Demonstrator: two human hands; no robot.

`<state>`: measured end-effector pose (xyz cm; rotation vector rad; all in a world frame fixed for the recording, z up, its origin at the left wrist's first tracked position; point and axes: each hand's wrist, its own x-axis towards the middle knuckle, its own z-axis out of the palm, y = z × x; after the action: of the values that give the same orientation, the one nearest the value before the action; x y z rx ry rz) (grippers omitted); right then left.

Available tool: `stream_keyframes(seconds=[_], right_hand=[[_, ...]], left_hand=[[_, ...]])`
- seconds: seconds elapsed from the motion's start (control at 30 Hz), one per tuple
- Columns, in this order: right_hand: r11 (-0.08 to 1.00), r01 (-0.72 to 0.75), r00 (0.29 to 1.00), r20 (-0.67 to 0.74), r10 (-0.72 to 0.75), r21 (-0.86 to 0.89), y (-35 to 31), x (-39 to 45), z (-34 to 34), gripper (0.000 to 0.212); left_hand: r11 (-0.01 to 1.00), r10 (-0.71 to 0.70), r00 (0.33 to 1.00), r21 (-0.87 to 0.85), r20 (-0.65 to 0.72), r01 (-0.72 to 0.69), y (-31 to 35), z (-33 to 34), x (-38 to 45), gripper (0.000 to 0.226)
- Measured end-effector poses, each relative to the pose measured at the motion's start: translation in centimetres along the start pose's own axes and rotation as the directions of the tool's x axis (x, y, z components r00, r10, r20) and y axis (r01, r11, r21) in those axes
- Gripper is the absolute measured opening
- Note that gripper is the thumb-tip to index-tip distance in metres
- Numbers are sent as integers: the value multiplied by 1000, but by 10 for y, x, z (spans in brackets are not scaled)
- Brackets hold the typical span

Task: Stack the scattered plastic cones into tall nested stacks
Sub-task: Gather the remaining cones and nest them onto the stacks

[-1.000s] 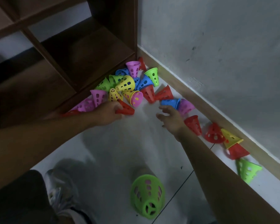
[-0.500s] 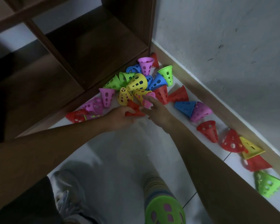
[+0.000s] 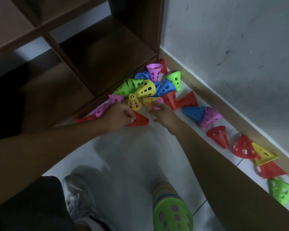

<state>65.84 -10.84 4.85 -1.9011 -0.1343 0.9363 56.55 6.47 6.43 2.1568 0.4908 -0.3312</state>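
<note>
Dozens of perforated plastic cones lie loose on the floor, heaped at twelve o'clock against the shelf [image 3: 93,52] foot and trailing toward four o'clock along the skirting [image 3: 227,104]. Starting at nine o'clock, the left hand [image 3: 117,116] has its fingers curled round the narrow end of a red cone [image 3: 138,120] lying on its side. Just right of it, the right hand [image 3: 163,115] reaches with fingers loosely extended, a fingertip at the pink-lined yellow cone [image 3: 153,102] on the heap's near edge; no grasp is closed there. These look light, thin-walled and fairly stiff, with slick sides, so they should skid or roll if nudged; the holes and the wide rim give the surest purchase, and pinching the rim would leave the tip free to drop into another cone. A tall nested stack [image 3: 167,202] capped in green stands at six o'clock, beside a shoe [image 3: 77,194]. Open floor [image 3: 123,152] lies between the arms; shelf and wall [image 3: 232,47] close off the far side, so the heap is best drawn toward six.
</note>
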Motion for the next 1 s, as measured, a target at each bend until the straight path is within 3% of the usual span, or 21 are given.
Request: stream_keyframes(seconds=[0.33, 0.6, 0.7, 0.8, 0.87, 1.0], right_hand=[[989, -18, 991, -128, 37, 147, -4, -30, -18, 34], [982, 42, 980, -200, -4, 185, 5, -59, -46, 28], [974, 91, 976, -214, -46, 207, 9, -78, -55, 16], [948, 127, 960, -276, -44, 292, 6, -104, -63, 28], [939, 152, 949, -311, -52, 308, 8, -120, -67, 20], [917, 202, 928, -368, -66, 345, 16, -145, -75, 24]], left_hand=[[976, 99, 974, 171, 204, -135, 69, -52, -40, 14], [982, 48, 932, 152, 358, -108, 120, -74, -99, 21], [987, 18, 917, 142, 397, -81, 141, -79, -119, 24], [989, 8, 914, 131, 406, -67, 155, -83, -137, 23], [989, 8, 908, 131, 419, -69, 158, -84, -149, 22], [992, -1, 892, 116, 452, -57, 157, -81, -166, 21]])
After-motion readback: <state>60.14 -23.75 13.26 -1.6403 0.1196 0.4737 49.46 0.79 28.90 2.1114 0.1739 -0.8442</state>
